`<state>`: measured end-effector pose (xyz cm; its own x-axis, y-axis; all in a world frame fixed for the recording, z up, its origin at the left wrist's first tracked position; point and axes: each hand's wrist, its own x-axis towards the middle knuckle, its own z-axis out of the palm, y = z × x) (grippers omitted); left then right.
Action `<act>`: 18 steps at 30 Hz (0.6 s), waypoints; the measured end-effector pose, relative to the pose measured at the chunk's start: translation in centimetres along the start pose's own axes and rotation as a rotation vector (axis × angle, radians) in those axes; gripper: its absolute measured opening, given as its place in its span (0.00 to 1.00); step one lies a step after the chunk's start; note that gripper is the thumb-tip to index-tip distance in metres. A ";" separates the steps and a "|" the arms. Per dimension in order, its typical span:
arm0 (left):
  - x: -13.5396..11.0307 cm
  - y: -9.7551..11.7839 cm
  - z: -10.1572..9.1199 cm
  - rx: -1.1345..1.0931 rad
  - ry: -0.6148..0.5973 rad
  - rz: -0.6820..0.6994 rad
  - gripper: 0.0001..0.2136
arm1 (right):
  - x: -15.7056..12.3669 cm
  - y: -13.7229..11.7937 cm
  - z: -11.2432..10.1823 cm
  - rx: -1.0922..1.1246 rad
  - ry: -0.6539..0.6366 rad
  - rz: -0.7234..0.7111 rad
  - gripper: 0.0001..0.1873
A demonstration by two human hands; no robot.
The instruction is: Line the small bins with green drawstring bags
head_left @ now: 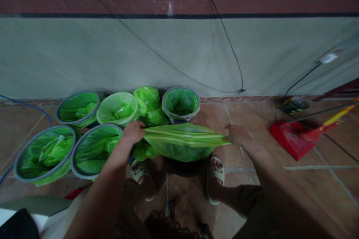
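Note:
A green plastic bag [182,136] is stretched wide between my hands, its edges drawn out into a long flat mouth. Gripping its left end is my left hand [134,133], fingers closed on the plastic. At the other end my right hand [238,135], somewhat blurred, pinches the bag's right corner. The bag hangs over a dark round bin [185,168] that stands between my feet; most of that bin is hidden under the plastic. Just behind it stands a grey-rimmed bin [181,102] lined with green plastic.
To the left stand several bins lined with green bags, such as one lined bin [45,153] at the front. Bunched green bags [148,101] lie beside them. A red dustpan [293,140] and a broom [333,119] are at right. Cables run along the wall [112,56].

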<state>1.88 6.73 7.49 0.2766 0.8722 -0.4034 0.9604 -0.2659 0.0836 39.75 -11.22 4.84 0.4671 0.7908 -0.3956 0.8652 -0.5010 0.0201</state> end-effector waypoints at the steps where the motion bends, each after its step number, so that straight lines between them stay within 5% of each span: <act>1: -0.1 0.1 0.0 0.000 0.001 -0.002 0.18 | -0.5 -1.2 -0.1 -0.023 0.010 -0.058 0.24; 7: -0.4 1.0 0.3 0.066 -0.048 -0.046 0.21 | -1.7 -7.0 1.1 -0.062 0.069 -0.416 0.17; 14: -1.2 2.5 1.2 0.105 0.001 0.003 0.27 | -0.7 -7.2 3.0 -0.087 0.076 -0.460 0.17; 18: -1.7 4.6 2.4 0.151 0.129 0.162 0.30 | -1.2 -7.5 3.4 -0.070 0.078 -0.455 0.16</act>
<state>5.70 3.04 6.39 0.4383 0.8557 -0.2749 0.8896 -0.4568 -0.0036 32.02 -9.63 2.05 0.0468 0.9502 -0.3082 0.9943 -0.0740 -0.0769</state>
